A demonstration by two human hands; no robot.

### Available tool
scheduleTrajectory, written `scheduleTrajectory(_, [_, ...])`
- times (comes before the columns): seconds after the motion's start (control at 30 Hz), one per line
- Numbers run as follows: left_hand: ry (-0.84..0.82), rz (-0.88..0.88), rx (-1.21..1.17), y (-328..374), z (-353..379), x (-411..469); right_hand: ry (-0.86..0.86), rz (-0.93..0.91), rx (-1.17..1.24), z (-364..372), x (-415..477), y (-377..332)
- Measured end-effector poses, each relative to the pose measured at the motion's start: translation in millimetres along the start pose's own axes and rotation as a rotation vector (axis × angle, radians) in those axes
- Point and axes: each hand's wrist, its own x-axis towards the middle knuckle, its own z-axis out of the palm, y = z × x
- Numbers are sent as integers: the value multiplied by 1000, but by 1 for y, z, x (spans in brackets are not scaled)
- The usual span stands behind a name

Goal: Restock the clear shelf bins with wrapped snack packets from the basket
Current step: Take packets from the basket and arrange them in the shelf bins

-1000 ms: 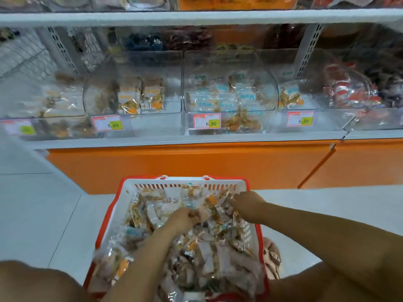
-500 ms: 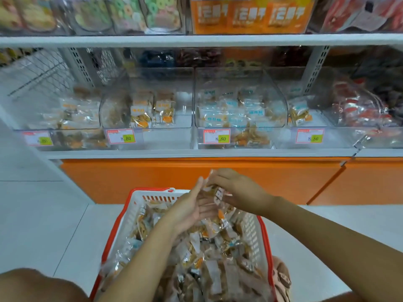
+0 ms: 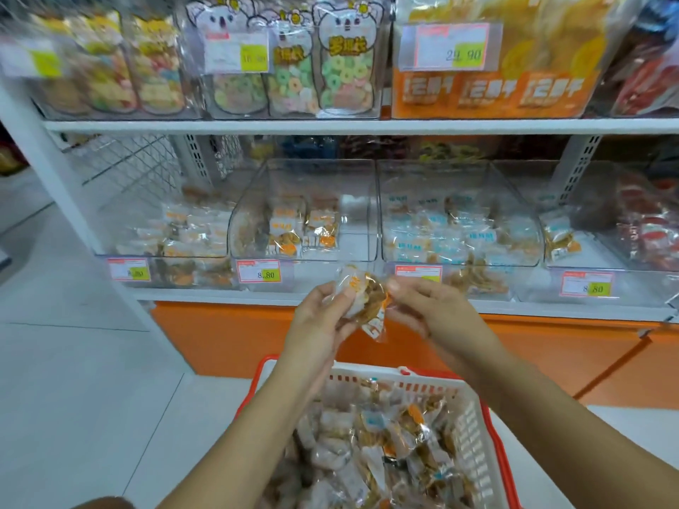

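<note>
Between my hands, in front of the lower shelf, is a small bunch of clear-wrapped snack packets point(image 3: 365, 299) with orange print. My left hand point(image 3: 319, 317) grips them from the left and my right hand point(image 3: 422, 306) pinches them from the right. Below my arms stands the red and white basket point(image 3: 474, 435), heaped with wrapped packets point(image 3: 371, 453). A row of clear bins lines the shelf behind: one with orange-label packets point(image 3: 305, 214), one with blue-label packets point(image 3: 459, 222), a left bin point(image 3: 176, 229) and a right bin point(image 3: 573, 236).
Price tags point(image 3: 259, 270) hang on the bin fronts. The upper shelf point(image 3: 330, 124) carries bagged ring sweets and orange boxes. An orange base panel point(image 3: 227, 336) runs under the shelf. White floor tiles point(image 3: 73, 380) lie to the left of the basket.
Both hands have risen out of the basket with the packets, from among the heap to shelf-front height. The view has tilted up, showing the upper shelf.
</note>
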Motion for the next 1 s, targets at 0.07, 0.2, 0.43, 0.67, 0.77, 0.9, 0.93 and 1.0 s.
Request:
scheduleTrajectory(0.07, [13,51,3,10,-6,1,8,22,215,11,4,3])
scheduleTrajectory(0.2, [20,183,59,31,-18,3,11,53,316,34,7,10])
scheduleTrajectory(0.43, [28,161,-61,54,-45,22,85,-111,56,72,23,6])
scheduleTrajectory(0.67, [50,101,69,69,-81,35,-361,-7,-568,61,38,-33])
scheduleTrajectory(0.77, [30,199,435,78,-85,40,-395,5,-711,66,55,-43])
scheduleTrajectory(0.9, [20,316,564,92,-76,55,-484,-14,-752,89,84,-64])
scheduleTrajectory(0.93, [58,350,572,95,-76,63,-467,-23,-738,91,95,-68])
scheduleTrajectory(1.0, [144,410,683,97,-82,84,-277,-60,-688,88,126,-72])
